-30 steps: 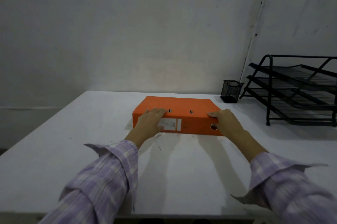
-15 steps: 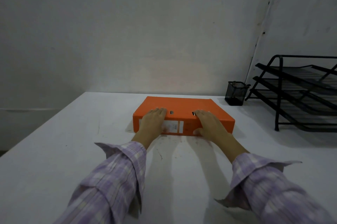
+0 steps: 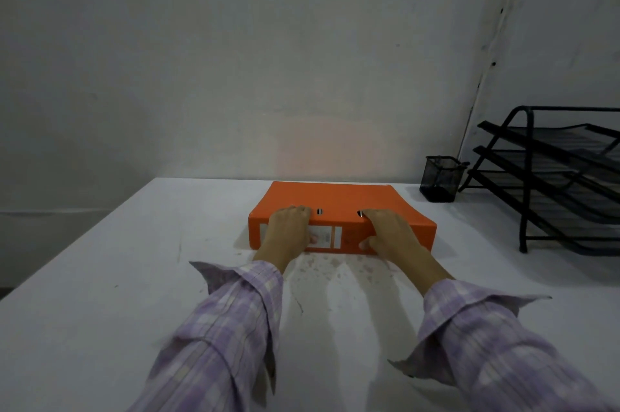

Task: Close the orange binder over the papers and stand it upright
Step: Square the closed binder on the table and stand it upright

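Note:
The orange binder (image 3: pixel 339 198) lies flat and closed on the white table (image 3: pixel 100 277), its spine with a white label facing me. No papers show. My left hand (image 3: pixel 289 227) grips the spine's left part, fingers hooked over the top edge and thumb against the label. My right hand (image 3: pixel 389 230) holds the spine's right part the same way, fingers on top near a metal rivet, thumb low on the spine face.
A black mesh pen cup (image 3: pixel 440 183) stands at the back right by the wall. A black three-tier wire letter tray (image 3: pixel 563 176) fills the right side. The wall runs close behind the binder.
My right hand slid left along the spine from the right corner toward the middle. My left hand stayed on the left part. The binder remains flat.

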